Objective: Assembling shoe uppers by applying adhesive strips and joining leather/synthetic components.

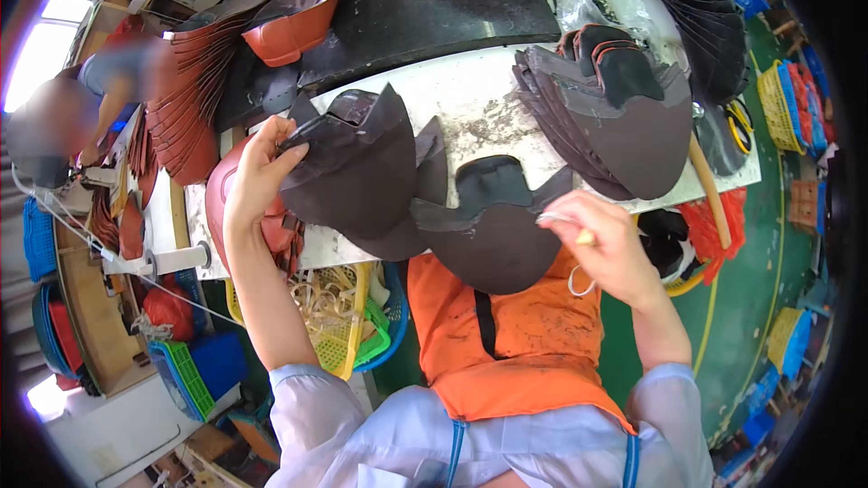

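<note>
My left hand (262, 172) pinches the upper left edge of a dark brown shoe upper (353, 172), which lies on more dark pieces at the table's near edge. Right of it, another dark upper (488, 248) with a black padded tongue (493, 183) hangs partly over the edge, above my orange apron (506, 334). Close to that upper's right wing is my right hand (604, 239), its fingers closed. A small pale yellowish end shows by the palm; what it belongs to is too small to tell. A thin white loop hangs below this hand.
A stack of dark uppers (624, 140) lies on the white table (484, 108), right of centre. Reddish-brown uppers (185, 108) stand stacked at far left. Across a black mat (425, 9), another person's hands touch a red-brown upper. Below the table sits a yellow basket (330, 350) of scraps.
</note>
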A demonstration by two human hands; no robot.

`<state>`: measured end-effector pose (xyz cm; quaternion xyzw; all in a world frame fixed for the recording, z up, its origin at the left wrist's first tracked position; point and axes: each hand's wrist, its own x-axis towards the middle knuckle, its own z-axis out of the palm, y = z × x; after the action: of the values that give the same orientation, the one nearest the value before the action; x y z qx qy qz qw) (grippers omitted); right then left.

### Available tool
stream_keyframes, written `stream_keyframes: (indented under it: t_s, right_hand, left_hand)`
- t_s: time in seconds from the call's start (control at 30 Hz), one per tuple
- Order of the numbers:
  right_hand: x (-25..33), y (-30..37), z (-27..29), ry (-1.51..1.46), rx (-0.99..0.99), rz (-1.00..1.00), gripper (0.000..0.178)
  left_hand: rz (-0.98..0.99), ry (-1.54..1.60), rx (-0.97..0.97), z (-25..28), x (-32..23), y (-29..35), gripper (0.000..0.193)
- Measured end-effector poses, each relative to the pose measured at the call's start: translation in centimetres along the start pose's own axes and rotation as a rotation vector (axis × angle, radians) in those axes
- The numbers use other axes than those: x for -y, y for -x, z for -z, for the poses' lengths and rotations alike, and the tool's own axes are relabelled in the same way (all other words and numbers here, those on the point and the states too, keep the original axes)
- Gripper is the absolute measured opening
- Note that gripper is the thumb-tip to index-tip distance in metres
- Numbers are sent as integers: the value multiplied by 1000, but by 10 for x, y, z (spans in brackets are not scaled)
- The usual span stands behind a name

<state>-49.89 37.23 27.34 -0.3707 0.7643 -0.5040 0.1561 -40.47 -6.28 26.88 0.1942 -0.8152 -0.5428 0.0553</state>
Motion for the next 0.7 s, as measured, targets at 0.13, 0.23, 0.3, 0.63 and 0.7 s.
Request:
stream_keyframes:
  t_s: [0.13,0.23,0.3,0.63,0.7]
  right_hand:
    - [-3,-25,-27,147,104,251,17]
    - [-8,-65,-47,17,19,287,15]
    - [-10,-108,-57,-227,-119,39,16]
    - [11,-269,-119,-562,954,-62,26]
    - [12,-281,-128,-577,1046,-145,26]
  left_hand:
    - [-296,-358,-174,1,-28,14,16]
    - [-350,-500,-78,-9,-45,33,21]
    - [-624,-848,-209,-24,-42,37,26]
    - [-623,-758,-443,-35,-7,57,19]
    - [-652,-780,-461,-35,-6,56,17]
